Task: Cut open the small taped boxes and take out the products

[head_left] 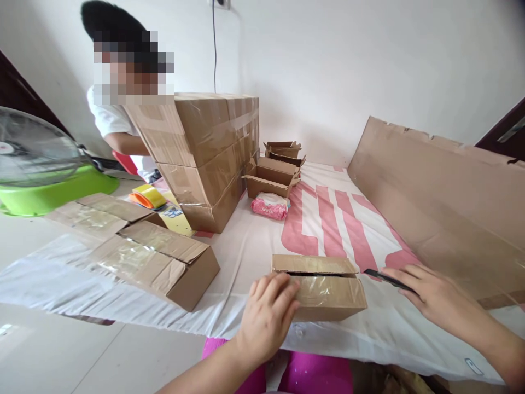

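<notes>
A small cardboard box (328, 295) with clear tape on top lies near the table's front edge, a dark gap showing along its upper flaps. My left hand (268, 306) grips its left end, fingers curled over the top corner. To the right of the box, my right hand (430, 290) is closed round a black utility knife (389, 278), whose tip points left toward the box's right end. Whether its blade is out, I cannot tell.
Two taped boxes (164, 257) lie at the left, before a tall stack of boxes (217, 148). Behind are a pink wipes pack (269, 207) and opened boxes (270, 178). A big cardboard sheet (443, 208) leans at right. A person (118, 117) sits behind the stack, near a fan (36, 158).
</notes>
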A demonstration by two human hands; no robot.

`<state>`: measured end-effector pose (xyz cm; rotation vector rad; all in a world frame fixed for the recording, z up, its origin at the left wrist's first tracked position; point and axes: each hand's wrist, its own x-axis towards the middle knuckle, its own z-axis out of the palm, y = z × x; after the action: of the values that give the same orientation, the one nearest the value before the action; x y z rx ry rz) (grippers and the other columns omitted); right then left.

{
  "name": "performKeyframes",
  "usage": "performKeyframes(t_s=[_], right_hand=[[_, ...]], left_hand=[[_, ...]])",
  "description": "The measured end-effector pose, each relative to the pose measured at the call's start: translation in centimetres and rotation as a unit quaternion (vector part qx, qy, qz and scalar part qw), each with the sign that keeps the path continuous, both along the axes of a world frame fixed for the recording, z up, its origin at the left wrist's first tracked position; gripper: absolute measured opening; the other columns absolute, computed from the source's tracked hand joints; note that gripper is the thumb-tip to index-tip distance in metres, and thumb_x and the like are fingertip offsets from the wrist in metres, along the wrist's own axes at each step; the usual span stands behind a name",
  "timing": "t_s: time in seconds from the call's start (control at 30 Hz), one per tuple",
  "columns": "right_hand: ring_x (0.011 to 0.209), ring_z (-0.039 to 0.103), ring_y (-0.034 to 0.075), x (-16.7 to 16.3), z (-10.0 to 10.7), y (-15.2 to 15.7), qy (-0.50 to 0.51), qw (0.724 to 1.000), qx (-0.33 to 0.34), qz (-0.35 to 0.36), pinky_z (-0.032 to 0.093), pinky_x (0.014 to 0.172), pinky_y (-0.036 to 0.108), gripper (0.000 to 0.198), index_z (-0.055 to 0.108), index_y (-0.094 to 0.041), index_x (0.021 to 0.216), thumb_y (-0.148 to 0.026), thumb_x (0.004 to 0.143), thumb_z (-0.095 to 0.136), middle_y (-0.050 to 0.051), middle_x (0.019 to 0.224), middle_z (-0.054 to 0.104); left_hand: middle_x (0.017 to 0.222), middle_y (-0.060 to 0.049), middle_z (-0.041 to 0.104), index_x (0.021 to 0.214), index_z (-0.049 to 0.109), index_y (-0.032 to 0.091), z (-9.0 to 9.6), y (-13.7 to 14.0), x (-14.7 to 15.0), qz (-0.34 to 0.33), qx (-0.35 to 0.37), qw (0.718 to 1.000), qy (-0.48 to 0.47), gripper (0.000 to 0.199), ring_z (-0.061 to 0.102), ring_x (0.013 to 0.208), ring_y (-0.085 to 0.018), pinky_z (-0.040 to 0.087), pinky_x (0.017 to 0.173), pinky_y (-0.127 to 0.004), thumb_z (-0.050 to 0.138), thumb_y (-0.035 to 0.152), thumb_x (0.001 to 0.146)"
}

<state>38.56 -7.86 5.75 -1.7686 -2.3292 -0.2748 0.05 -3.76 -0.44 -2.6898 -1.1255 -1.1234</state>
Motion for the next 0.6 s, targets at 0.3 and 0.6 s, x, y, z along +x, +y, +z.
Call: performKeyframes(t_s=[0.3, 0.6], right_hand=[[0.101, 0.066, 0.027, 3.5, -11.9, -1.7, 0.113, 0.969, -0.177, -0.129, 0.053, 0.086, 0.04, 0.044, 0.063, -0.025, 0.124, -0.03, 0.082, 0.052, 0.009, 0.107, 0.069], [0.098, 0.065, 0.024, -1.0, -6.6, -0.6, 0.147, 0.986, 0.004, -0.078, 0.055, 0.079, 0.037, 0.032, 0.066, -0.026, 0.111, -0.044, 0.094, 0.045, 0.008, 0.105, 0.067]], left_hand=[[0.122, -0.017, 0.057, 0.131, 0.052, 0.014, -0.5, 0.0, -0.2, 0.02, 0.02, 0.999, 0.026, 0.052, 0.052, 0.113, -0.033, 0.044, 0.091, -0.051, 0.067, 0.02, 0.081], [0.084, -0.006, 0.068, 0.105, 0.064, 0.013, -2.1, -3.4, -1.1, -0.167, 0.063, 0.982, -0.069, 0.018, 0.059, 0.086, -0.021, 0.05, 0.085, -0.039, 0.057, 0.022, 0.091]])
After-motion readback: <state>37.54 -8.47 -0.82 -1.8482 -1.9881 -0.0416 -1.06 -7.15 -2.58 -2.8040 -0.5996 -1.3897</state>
